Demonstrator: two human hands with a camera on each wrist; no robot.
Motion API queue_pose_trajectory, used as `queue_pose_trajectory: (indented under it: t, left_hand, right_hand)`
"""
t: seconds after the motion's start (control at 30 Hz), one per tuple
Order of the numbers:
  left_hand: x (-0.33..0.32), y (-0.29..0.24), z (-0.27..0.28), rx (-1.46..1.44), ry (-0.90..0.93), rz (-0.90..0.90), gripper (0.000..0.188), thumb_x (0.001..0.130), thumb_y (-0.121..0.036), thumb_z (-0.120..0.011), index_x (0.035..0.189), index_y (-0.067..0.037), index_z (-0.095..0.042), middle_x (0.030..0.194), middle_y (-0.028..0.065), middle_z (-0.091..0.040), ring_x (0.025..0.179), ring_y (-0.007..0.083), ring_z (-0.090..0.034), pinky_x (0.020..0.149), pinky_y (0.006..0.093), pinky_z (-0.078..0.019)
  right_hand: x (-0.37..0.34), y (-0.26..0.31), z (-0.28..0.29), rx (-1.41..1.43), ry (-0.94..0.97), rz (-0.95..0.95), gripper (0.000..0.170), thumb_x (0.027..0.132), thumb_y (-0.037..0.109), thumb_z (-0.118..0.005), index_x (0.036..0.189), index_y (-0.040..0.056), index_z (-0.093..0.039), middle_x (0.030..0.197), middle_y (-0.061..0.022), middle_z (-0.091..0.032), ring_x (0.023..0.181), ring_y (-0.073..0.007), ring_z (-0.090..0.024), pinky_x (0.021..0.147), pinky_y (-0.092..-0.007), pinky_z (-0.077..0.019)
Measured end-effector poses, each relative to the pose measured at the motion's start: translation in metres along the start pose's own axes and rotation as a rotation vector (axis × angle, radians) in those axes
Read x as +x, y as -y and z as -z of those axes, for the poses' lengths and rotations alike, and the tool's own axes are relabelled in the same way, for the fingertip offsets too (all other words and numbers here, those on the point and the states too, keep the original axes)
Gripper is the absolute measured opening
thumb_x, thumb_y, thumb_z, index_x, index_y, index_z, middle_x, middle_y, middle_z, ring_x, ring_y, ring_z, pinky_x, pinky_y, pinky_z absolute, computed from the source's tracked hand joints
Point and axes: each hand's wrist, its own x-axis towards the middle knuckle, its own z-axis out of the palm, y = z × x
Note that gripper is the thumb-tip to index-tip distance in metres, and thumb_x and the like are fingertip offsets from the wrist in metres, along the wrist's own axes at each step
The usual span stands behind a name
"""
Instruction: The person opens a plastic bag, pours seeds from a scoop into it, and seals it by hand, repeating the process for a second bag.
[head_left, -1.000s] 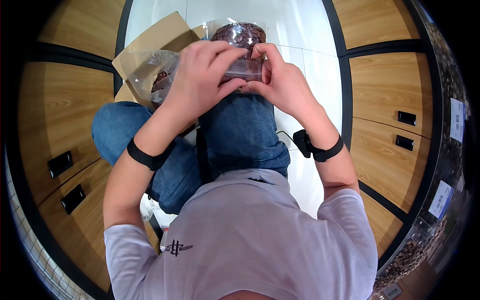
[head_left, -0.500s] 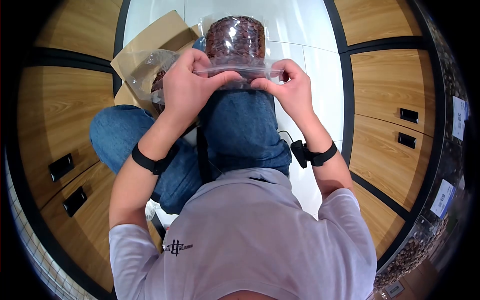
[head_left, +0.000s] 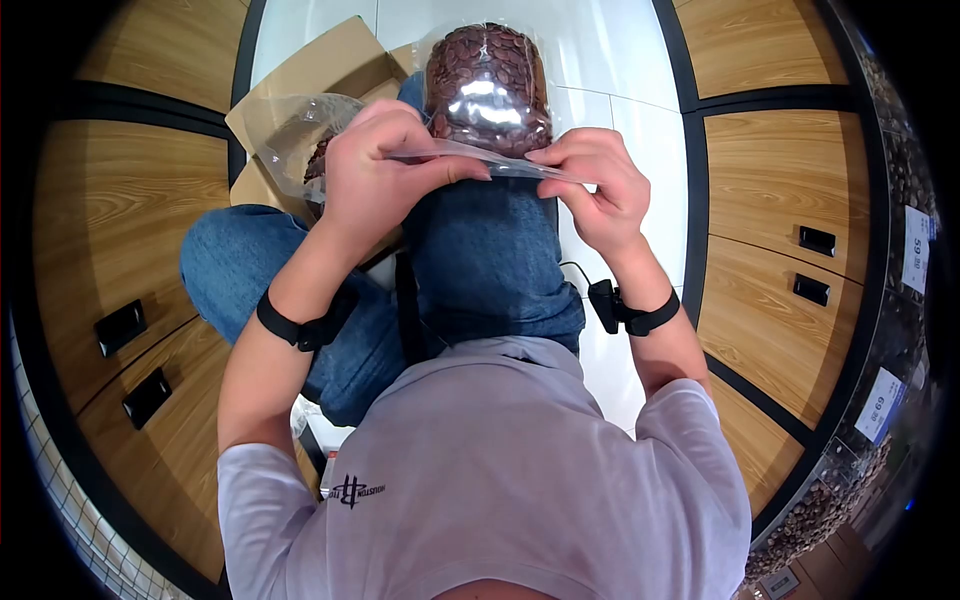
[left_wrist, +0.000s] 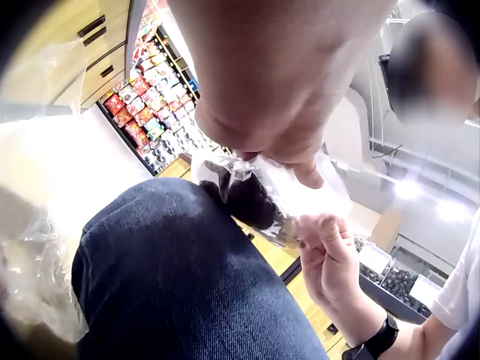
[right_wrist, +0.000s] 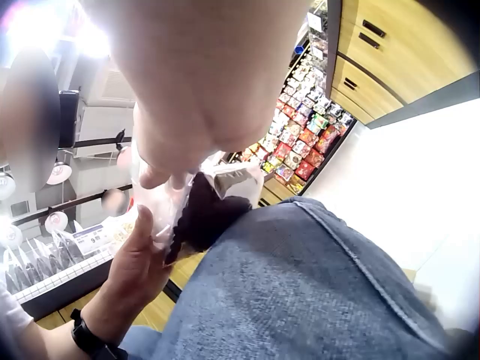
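A clear plastic bag (head_left: 486,88) packed with dark red-brown flat seeds rests at the front of the person's knee, its top edge turned toward the body. My left hand (head_left: 372,165) pinches the left part of that edge, thumb laid along it. At the right end of the edge, my right hand (head_left: 604,188) pinches the film between thumb and fingers. The edge is drawn out flat between both hands. From the left wrist, the bag's dark contents (left_wrist: 251,199) show just beyond the knee. In the right wrist view the same bag (right_wrist: 201,214) stands between the two hands.
An open cardboard box (head_left: 320,62) stands to the left, with another clear bag (head_left: 290,140) of dark contents at it. Wooden cabinets (head_left: 780,180) line both sides of the white floor (head_left: 610,60). Bins with price tags (head_left: 880,405) run along the right.
Both hands, earlier close together over the bag, have moved apart along its top edge. The right hand has shifted right, stretching the edge, and more of the seeds shows.
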Motion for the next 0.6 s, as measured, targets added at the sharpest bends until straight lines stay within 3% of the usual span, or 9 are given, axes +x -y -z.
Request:
queue_pose_trajectory:
  t: [0.03,0.17,0.23,0.27,0.4,0.47,0.5,0.57,0.6]
  left_hand:
    - [0.003,-0.002,0.002,-0.084,-0.001,-0.097,0.031,0.066,-0.002,-0.090,0.062,-0.005,-0.059,0.072,0.0021,-0.061,0.079,0.0156,-0.065,0.069,0.0289,-0.0485]
    - [0.008,-0.010,0.010,-0.267,0.030,-0.105,0.030,0.069,0.004,-0.086,0.065,-0.005,-0.057,0.075,0.0049,-0.062,0.096,0.0252,-0.070,0.083,0.0368,-0.0529]
    - [0.007,-0.001,0.010,-0.383,0.062,-0.129,0.030,0.071,0.007,-0.083,0.069,-0.005,-0.055,0.076,0.0055,-0.063,0.109,0.0320,-0.068,0.096,0.0446,-0.0521]
    - [0.007,0.002,0.011,-0.425,0.077,-0.146,0.030,0.072,0.008,-0.081,0.071,-0.005,-0.054,0.080,0.0089,-0.067,0.103,0.0308,-0.070,0.101,0.0483,-0.0504]
    - [0.011,0.009,0.020,-0.437,0.115,-0.151,0.030,0.068,-0.002,-0.088,0.072,-0.005,-0.058,0.100,0.0127,-0.073,0.100,0.0247,-0.071,0.094,0.0397,-0.0537]
    - [0.016,0.002,0.028,-0.394,0.290,-0.113,0.033,0.062,-0.005,-0.089,0.085,-0.003,-0.066,0.118,0.0151,-0.068,0.118,0.0285,-0.061,0.100,0.0412,-0.0486]
    - [0.020,-0.002,0.030,-0.393,0.292,-0.116,0.033,0.062,-0.005,-0.089,0.085,-0.003,-0.066,0.118,0.0151,-0.068,0.118,0.0285,-0.061,0.100,0.0412,-0.0486]
    - [0.024,-0.009,0.030,-0.109,0.349,-0.223,0.052,0.059,-0.014,-0.090,0.106,-0.004,-0.071,0.133,0.0101,-0.062,0.127,0.0284,-0.052,0.102,0.0387,-0.0452]
    - [0.023,-0.005,0.030,-0.105,0.378,-0.170,0.058,0.060,-0.016,-0.089,0.115,-0.008,-0.072,0.136,0.0070,-0.061,0.129,0.0284,-0.050,0.105,0.0392,-0.0419]
  right_hand:
    - [0.003,0.001,-0.001,0.057,-0.037,0.039,0.008,0.078,0.011,-0.078,0.077,0.0087,-0.071,0.089,-0.0052,-0.075,0.083,-0.0206,-0.066,0.075,-0.0305,-0.0504]
    - [0.016,0.000,0.003,0.048,0.009,0.160,0.009,0.084,0.012,-0.074,0.081,0.0059,-0.068,0.093,-0.0072,-0.076,0.082,-0.0210,-0.067,0.074,-0.0290,-0.0504]
    - [0.011,0.003,-0.004,0.257,-0.051,-0.037,0.011,0.089,0.013,-0.070,0.084,0.0045,-0.066,0.092,-0.0090,-0.075,0.083,-0.0194,-0.068,0.072,-0.0271,-0.0499]
    - [0.010,0.004,-0.005,0.258,-0.050,-0.030,0.011,0.089,0.013,-0.070,0.084,0.0045,-0.066,0.092,-0.0090,-0.075,0.083,-0.0194,-0.068,0.072,-0.0271,-0.0499]
    - [0.011,0.006,-0.008,0.382,-0.059,-0.141,0.012,0.095,0.011,-0.064,0.095,-0.0004,-0.060,0.087,-0.0127,-0.074,0.084,-0.0182,-0.070,0.072,-0.0284,-0.0549]
    - [0.013,0.009,-0.011,0.502,-0.131,-0.229,0.012,0.096,0.010,-0.063,0.099,-0.0018,-0.059,0.086,-0.0138,-0.073,0.083,-0.0183,-0.071,0.073,-0.0292,-0.0567]
    - [0.014,0.011,-0.012,0.547,-0.111,-0.285,0.012,0.097,0.008,-0.061,0.101,-0.0024,-0.057,0.087,-0.0147,-0.072,0.082,-0.0191,-0.071,0.075,-0.0300,-0.0577]
    - [0.015,0.013,-0.013,0.588,-0.094,-0.341,0.013,0.098,0.007,-0.060,0.103,-0.0031,-0.055,0.088,-0.0155,-0.072,0.081,-0.0198,-0.071,0.076,-0.0309,-0.0587]
    - [0.015,0.014,-0.013,0.602,-0.087,-0.348,0.012,0.098,0.007,-0.060,0.103,-0.0028,-0.055,0.089,-0.0157,-0.072,0.081,-0.0197,-0.071,0.076,-0.0308,-0.0586]
